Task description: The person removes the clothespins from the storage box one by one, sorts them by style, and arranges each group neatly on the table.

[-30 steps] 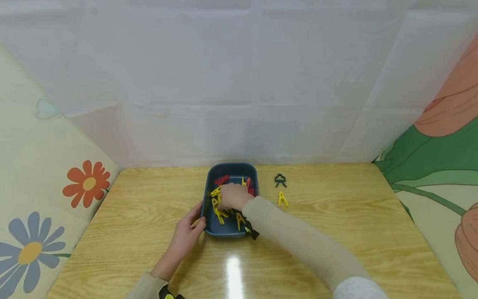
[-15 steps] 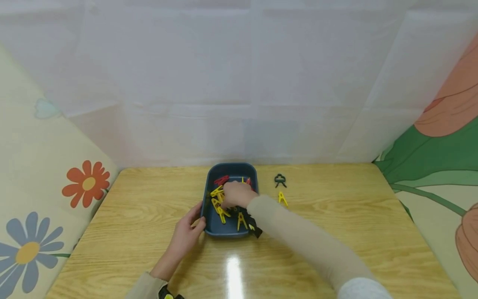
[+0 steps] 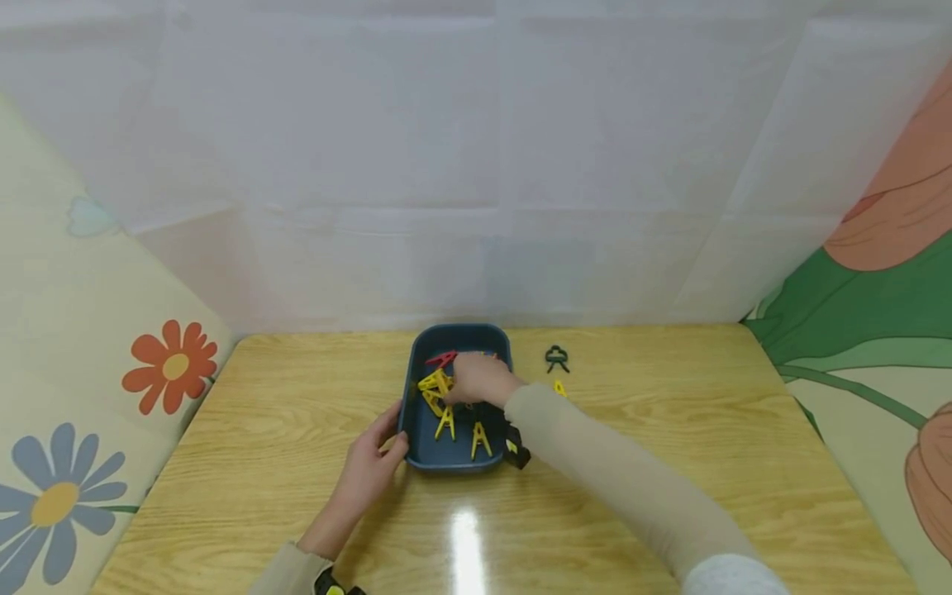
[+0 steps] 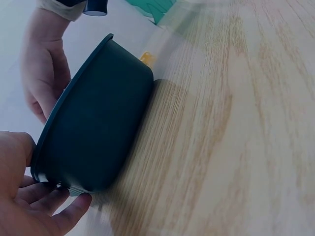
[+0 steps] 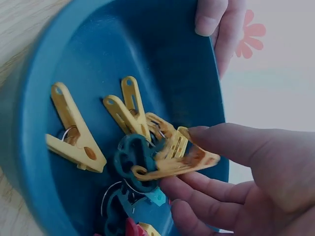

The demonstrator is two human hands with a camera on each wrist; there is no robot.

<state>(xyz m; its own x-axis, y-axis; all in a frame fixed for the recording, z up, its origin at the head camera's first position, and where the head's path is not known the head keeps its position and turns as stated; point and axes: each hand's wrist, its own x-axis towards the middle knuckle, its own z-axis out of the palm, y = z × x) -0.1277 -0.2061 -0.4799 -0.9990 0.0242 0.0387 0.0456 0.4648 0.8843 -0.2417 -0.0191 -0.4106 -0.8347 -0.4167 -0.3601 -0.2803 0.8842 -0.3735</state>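
Note:
A dark blue plastic basin (image 3: pixel 455 468) stands on the table with yellow, red and dark green clothespins inside. My left hand (image 3: pixel 368 463) grips its left side, thumb at the rim and fingers against the outer wall (image 4: pixel 98 118). Inside the basin, my right hand (image 5: pixel 236 182) pinches a yellow clothespin (image 5: pixel 184 164) between thumb and fingers. Below that clothespin lie a dark green clip (image 5: pixel 129 157) and another yellow clothespin (image 5: pixel 130 108). One more yellow clothespin (image 5: pixel 76 132) lies apart near the wall. A red clothespin (image 3: pixel 442 359) is at the far left; my right hand hides part of the pile.
On the table (image 3: pixel 297 397), right of the basin, lies a dark green clip (image 3: pixel 556 359). Nearer me is a yellow clothespin (image 3: pixel 560 387), partly covered by the right sleeve. A white sheet (image 3: pixel 372 165) rises behind the table's back edge.
My right hand has shifted slightly right and away from me within the basin. Yellow clothespins in the pile have moved about. The left hand stays on the basin.

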